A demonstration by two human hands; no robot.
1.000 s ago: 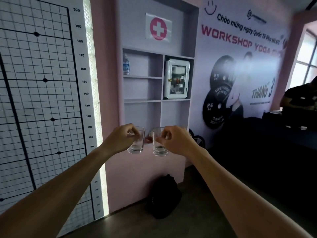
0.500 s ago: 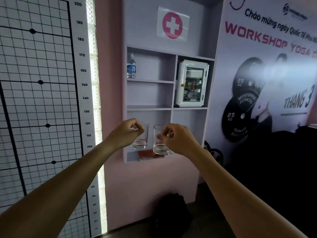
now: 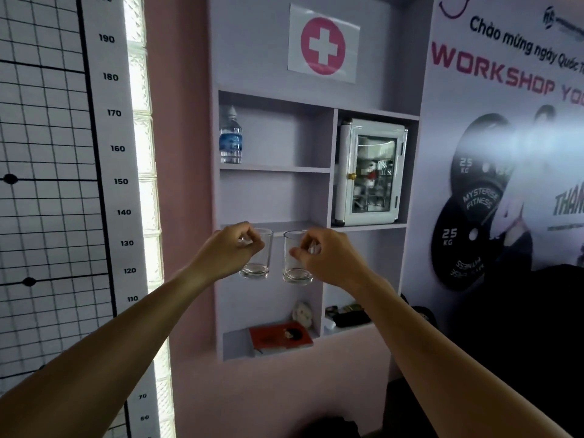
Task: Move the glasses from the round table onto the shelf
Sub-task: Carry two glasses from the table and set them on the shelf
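Observation:
I hold two clear drinking glasses in the air in front of a pale lilac wall shelf (image 3: 275, 169). My left hand (image 3: 230, 251) pinches the rim of the left glass (image 3: 257, 263). My right hand (image 3: 325, 257) pinches the rim of the right glass (image 3: 295, 267). Both glasses hang upright, side by side and slightly apart, level with the lower left compartment, just below its top board (image 3: 284, 226). The round table is out of view.
A water bottle (image 3: 230, 137) stands in the top left compartment. A white glass-door cabinet (image 3: 369, 172) fills the upper right one. A red book (image 3: 279, 338) and small items lie on the bottom board. A height chart (image 3: 63, 184) covers the left wall, a poster (image 3: 505, 153) the right.
I have come closer to the shelf, which now looks larger and more central. Both hands have risen slightly with the glasses and still grip them.

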